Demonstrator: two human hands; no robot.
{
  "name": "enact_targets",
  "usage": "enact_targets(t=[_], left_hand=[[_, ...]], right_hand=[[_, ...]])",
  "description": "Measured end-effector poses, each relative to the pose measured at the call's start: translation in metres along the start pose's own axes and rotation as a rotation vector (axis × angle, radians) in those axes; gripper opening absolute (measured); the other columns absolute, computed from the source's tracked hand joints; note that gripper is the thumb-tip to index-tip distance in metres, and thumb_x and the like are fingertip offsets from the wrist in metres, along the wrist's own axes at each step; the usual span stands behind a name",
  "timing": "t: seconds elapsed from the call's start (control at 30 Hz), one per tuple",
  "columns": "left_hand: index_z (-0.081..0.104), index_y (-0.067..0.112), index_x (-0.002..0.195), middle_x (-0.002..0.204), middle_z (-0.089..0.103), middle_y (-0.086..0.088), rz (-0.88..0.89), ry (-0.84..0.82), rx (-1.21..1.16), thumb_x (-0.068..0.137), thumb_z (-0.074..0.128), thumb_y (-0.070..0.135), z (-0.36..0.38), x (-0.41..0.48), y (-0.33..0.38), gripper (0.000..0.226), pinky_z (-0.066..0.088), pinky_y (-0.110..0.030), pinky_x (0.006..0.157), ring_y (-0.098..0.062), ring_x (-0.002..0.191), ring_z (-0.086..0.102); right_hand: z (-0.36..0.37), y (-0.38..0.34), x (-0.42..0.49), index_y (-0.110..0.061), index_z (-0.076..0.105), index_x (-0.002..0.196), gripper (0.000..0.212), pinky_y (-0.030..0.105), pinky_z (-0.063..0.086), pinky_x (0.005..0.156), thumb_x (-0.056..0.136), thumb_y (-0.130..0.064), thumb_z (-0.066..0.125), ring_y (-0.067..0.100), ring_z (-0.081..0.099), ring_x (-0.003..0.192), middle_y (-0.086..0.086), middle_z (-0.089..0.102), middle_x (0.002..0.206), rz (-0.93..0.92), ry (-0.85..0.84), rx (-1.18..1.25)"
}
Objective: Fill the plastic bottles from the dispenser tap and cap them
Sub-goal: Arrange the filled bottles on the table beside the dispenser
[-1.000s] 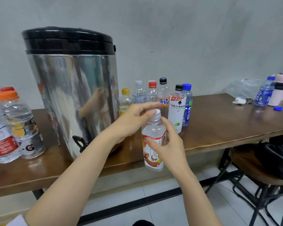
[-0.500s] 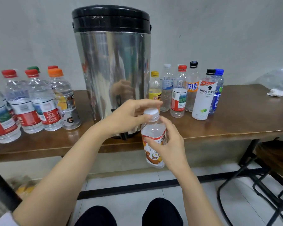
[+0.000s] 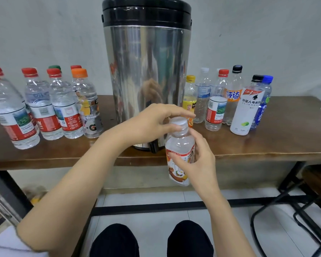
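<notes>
Left hand (image 3: 152, 123) keeps its fingers clamped on the white cap (image 3: 179, 121). Right hand (image 3: 200, 164) still grips the apparently full bottle (image 3: 180, 145) at the dispenser's (image 3: 146, 71) 6 o'clock. Capping looks nearly complete.

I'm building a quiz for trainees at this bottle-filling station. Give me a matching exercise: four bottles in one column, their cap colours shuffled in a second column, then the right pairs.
Bottles
1. held bottle, gripped by the right hand
2. G-logo bottle, left of the dispenser
3. bottle nearest the dispenser on its right side
4. rightmost bottle in the row on the table

Caps
A. blue cap
B. white cap
C. yellow cap
D. orange cap

Pairs: 1-B, 2-D, 3-C, 4-A
</notes>
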State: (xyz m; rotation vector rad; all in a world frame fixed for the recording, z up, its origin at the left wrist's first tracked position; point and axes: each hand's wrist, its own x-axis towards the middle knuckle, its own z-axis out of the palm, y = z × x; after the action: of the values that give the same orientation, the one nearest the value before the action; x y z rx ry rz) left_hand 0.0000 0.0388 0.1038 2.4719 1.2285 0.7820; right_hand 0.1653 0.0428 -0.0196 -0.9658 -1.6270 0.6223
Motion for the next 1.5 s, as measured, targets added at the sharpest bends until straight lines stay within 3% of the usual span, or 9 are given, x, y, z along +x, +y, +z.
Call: enact_targets(t=[0.1, 0.17, 0.3, 0.4, 0.53, 0.7, 0.9, 1.23, 1.5], left_hand=[[0.059, 0.027, 0.134, 0.093, 0.047, 0.021, -0.063, 0.064, 0.316, 0.091, 0.062, 0.047, 0.001, 0.005, 0.001, 0.048, 0.037, -0.024, 0.077, -0.002, 0.089, 0.043], [0.054, 0.03, 0.138, 0.09, 0.043, 0.022, -0.077, 0.066, 0.382, 0.087, 0.06, 0.057, 0.001, 0.005, 0.002, 0.058, 0.036, -0.024, 0.075, -0.004, 0.091, 0.041], [0.055, 0.028, 0.138, 0.119, 0.061, 0.01, -0.023, -0.002, 0.08, 0.092, 0.068, 0.028, -0.005, 0.001, 0.001, 0.048, 0.045, -0.016, 0.092, -0.003, 0.107, 0.055], [0.064, 0.022, 0.129, 0.109, 0.061, 0.016, -0.022, 0.034, 0.046, 0.091, 0.069, 0.017, -0.003, 0.001, -0.001, 0.038, 0.046, -0.012, 0.092, 0.001, 0.104, 0.058], [0.065, 0.017, 0.127, 0.11, 0.064, 0.007, -0.027, 0.084, 0.041, 0.09, 0.071, 0.015, 0.003, 0.001, -0.007, 0.038, 0.049, -0.02, 0.092, -0.01, 0.107, 0.061], [0.066, 0.014, 0.126, 0.119, 0.065, 0.001, 0.054, 0.325, 0.044, 0.088, 0.072, 0.017, 0.007, -0.004, -0.013, 0.038, 0.049, -0.025, 0.097, -0.013, 0.11, 0.06], [0.068, 0.008, 0.118, 0.114, 0.065, -0.001, 0.129, 0.687, -0.015, 0.093, 0.067, 0.018, 0.007, -0.019, -0.027, 0.028, 0.053, -0.034, 0.095, -0.016, 0.105, 0.064], [0.072, 0.009, 0.111, 0.104, 0.07, 0.0, 0.085, 0.622, 0.036, 0.094, 0.065, 0.016, 0.008, -0.02, -0.035, 0.019, 0.053, -0.024, 0.091, -0.009, 0.097, 0.065], [0.073, 0.013, 0.109, 0.101, 0.07, 0.004, -0.002, 0.58, 0.052, 0.094, 0.067, 0.018, 0.007, -0.029, -0.048, 0.017, 0.053, -0.033, 0.093, -0.008, 0.098, 0.066]], right_hand=[[0.003, -0.002, 0.0, -0.038, 0.047, 0.138, 0.07, 0.014, 0.041, 0.094, 0.077, -0.031, 0.082, -0.003, 0.048, 0.122, -0.02, 0.052, 0.127, -0.013, 0.004, -0.019], [0.004, -0.002, -0.001, -0.038, 0.047, 0.138, 0.07, 0.015, 0.041, 0.095, 0.077, -0.031, 0.082, -0.004, 0.047, 0.123, -0.021, 0.053, 0.128, -0.014, 0.005, -0.022], [0.003, 0.0, -0.001, -0.039, 0.046, 0.138, 0.072, 0.017, 0.045, 0.094, 0.077, -0.032, 0.082, -0.003, 0.049, 0.12, -0.021, 0.052, 0.126, 0.006, 0.002, -0.002], [0.008, 0.0, -0.001, -0.037, 0.046, 0.139, 0.072, 0.016, 0.047, 0.092, 0.077, -0.031, 0.083, -0.003, 0.05, 0.119, -0.019, 0.053, 0.126, 0.008, 0.009, 0.018], [0.017, 0.002, -0.001, -0.036, 0.048, 0.137, 0.07, 0.021, 0.05, 0.094, 0.077, -0.031, 0.083, 0.0, 0.052, 0.119, -0.016, 0.054, 0.127, 0.018, 0.039, 0.059], [0.023, 0.009, -0.002, -0.034, 0.049, 0.137, 0.069, 0.035, 0.052, 0.097, 0.077, -0.028, 0.083, 0.006, 0.054, 0.12, -0.012, 0.056, 0.128, 0.031, 0.055, 0.066], [0.017, 0.026, -0.008, -0.035, 0.05, 0.136, 0.071, 0.044, 0.053, 0.098, 0.074, -0.026, 0.084, 0.012, 0.057, 0.121, -0.009, 0.057, 0.131, 0.07, 0.06, 0.096], [0.011, 0.034, -0.008, -0.039, 0.048, 0.135, 0.071, 0.044, 0.053, 0.098, 0.076, -0.023, 0.084, 0.012, 0.056, 0.121, -0.012, 0.056, 0.13, 0.118, 0.052, 0.047], [0.021, 0.041, -0.014, -0.04, 0.047, 0.135, 0.071, 0.039, 0.054, 0.097, 0.076, -0.025, 0.084, 0.009, 0.056, 0.118, -0.014, 0.055, 0.126, 0.154, 0.014, 0.029]])
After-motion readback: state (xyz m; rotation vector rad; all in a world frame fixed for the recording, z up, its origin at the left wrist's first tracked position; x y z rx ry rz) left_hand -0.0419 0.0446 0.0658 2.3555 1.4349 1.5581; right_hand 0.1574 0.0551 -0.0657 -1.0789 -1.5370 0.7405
